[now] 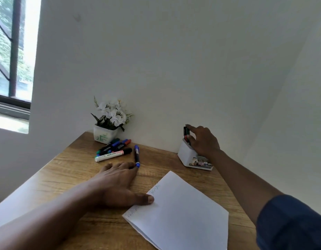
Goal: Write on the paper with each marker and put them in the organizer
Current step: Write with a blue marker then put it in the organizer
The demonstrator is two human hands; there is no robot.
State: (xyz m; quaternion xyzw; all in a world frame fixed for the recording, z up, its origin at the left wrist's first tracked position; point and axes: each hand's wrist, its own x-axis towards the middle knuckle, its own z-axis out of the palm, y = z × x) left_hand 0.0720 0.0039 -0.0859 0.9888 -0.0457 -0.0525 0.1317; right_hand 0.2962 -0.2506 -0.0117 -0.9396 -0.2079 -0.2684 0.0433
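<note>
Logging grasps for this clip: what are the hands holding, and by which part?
Right hand pinches the upper end of a dark marker standing in the organizer. Left hand holds nothing; its fingertips touch the blue marker.

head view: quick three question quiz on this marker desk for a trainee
1. True or false: the white sheet of paper on the wooden table is blank.
2. Where is the right hand? A) flat on the paper B) at the markers standing in the white plastic organizer C) out of view
3. Which hand's thumb rests on the paper's edge?
Key: 1 false, faint writing shows near its left edge; 2 B; 3 the left hand.
</note>
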